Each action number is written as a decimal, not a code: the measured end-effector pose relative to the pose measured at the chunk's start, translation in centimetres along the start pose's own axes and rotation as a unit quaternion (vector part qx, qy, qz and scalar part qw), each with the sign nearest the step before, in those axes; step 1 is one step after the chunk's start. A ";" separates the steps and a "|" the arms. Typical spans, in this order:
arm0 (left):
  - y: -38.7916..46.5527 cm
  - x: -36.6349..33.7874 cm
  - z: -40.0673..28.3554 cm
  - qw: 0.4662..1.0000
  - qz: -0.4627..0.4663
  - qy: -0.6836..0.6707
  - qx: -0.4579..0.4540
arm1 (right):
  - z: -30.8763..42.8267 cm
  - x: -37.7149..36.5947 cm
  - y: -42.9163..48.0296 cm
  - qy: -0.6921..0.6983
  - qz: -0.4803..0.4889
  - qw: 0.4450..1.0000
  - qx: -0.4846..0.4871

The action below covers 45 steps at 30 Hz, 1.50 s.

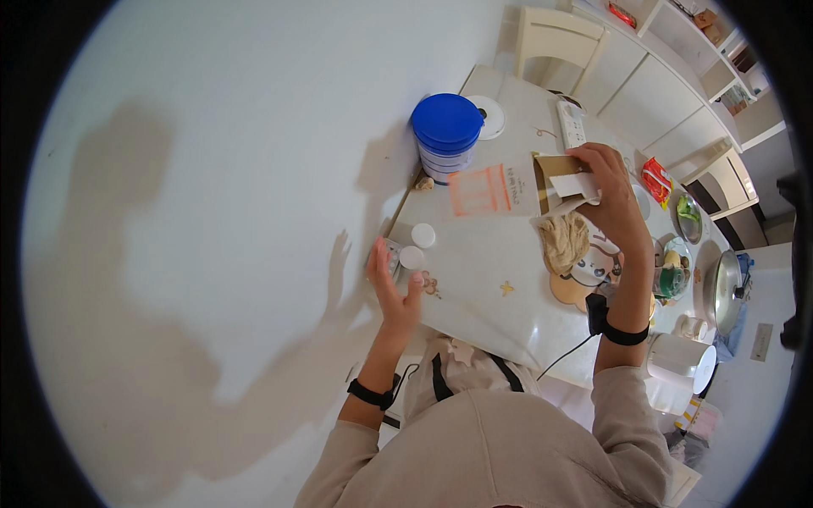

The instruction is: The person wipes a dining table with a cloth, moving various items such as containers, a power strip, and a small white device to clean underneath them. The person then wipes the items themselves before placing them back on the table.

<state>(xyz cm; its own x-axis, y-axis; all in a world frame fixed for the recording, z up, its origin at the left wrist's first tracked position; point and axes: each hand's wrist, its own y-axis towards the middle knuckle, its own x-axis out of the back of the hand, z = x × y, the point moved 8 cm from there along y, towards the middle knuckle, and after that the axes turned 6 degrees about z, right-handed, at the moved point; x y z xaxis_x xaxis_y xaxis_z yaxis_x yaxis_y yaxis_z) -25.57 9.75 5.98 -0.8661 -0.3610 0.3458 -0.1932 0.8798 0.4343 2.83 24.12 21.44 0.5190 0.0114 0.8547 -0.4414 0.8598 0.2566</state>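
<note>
My right hand (pixel 610 197) grips the open end of a white cardboard box (pixel 524 184) above the table. Orange print and some writing mark the box, and its flaps stand apart, baring a brown inside. At the table's left edge, by the wall, my left hand (pixel 397 298) has its thumb and fingers spread. Beside its fingers is a small pale item, perhaps a blister pack (pixel 393 259), partly covered by the hand; whether they touch is unclear. Two round white caps or lidded bottles (pixel 423 235) (pixel 412 258) stand just right of those fingers.
A blue-lidded tub (pixel 447 136) stands by the wall. A tan cloth (pixel 564 244) lies on a panda-patterned mat (pixel 594 270). Farther right are a red packet (pixel 657 182), a dish of greens (pixel 688 211), a lidded pan (pixel 726 292) and a white canister (pixel 679 363). A power strip (pixel 571 126) lies behind.
</note>
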 end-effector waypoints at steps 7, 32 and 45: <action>-4.6 -1.1 6.0 0.990 0.049 0.084 0.098 | -8.6 -6.6 2.2 -0.041 -0.010 0.998 -0.056; -4.2 -6.7 2.4 0.995 0.098 0.021 0.028 | -2.4 -37.4 6.3 -0.071 0.173 0.979 0.086; -9.0 -4.6 6.7 0.980 0.169 0.094 0.044 | -17.4 -27.8 -11.1 0.123 -0.038 0.944 -0.303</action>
<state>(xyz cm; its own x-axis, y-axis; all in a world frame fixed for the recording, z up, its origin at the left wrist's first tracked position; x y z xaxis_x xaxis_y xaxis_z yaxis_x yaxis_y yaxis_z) -22.97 5.58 -5.05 -0.7883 -0.0881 0.6089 0.0434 0.9793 0.1979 6.05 23.10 -13.04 0.7203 -0.0078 0.6937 0.0645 0.9964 -0.0557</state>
